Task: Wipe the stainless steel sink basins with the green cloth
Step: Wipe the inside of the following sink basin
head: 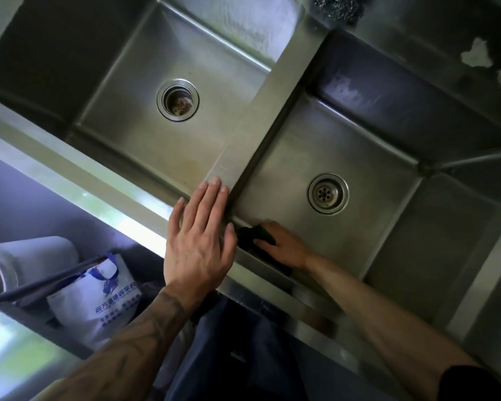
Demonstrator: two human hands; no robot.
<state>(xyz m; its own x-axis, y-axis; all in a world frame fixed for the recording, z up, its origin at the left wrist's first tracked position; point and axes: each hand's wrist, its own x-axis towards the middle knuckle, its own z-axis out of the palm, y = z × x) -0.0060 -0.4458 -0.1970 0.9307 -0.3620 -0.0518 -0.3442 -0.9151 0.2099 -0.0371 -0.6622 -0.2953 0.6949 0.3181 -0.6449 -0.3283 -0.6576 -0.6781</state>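
Head view, looking straight down on a double stainless sink.

- Right hand (284, 244) is down in the right basin (301, 151), at its near-left corner where the floor meets the front wall. Its fingers are bent over the green cloth (265, 236), holding it bunched against the steel. The hand is motion-blurred, so I can't tell the exact finger placement.
- Left hand (198, 241) lies flat, fingers straight and close together. The palm is on the front rim (99, 180) and the fingertips are on the divider (261, 111) between the basins. It holds nothing and looks like a brace.
- Right drain strainer (328, 193) sits near the cloth but apart from it.
- Left basin (145, 140) has brownish staining on the floor near the divider and debris in its drain (178, 99). No hand or cloth is in it.
- Off-task: steel wool scourer (337, 7) on the back ledge, printed tote bag (99, 299) below the counter.

Step, as I judge it: wiping the right basin, working the near corner. The left basin looks undone.

Next move calls for:
- Keep pressure on the cloth along the corner seam, then sweep across the floor toward the drain.
- Cover the side and back walls too.
- Move over the divider to the left basin. The left hand will have to shift its brace.
- Flatten the cloth for the floor passes, since bunched it covers little.
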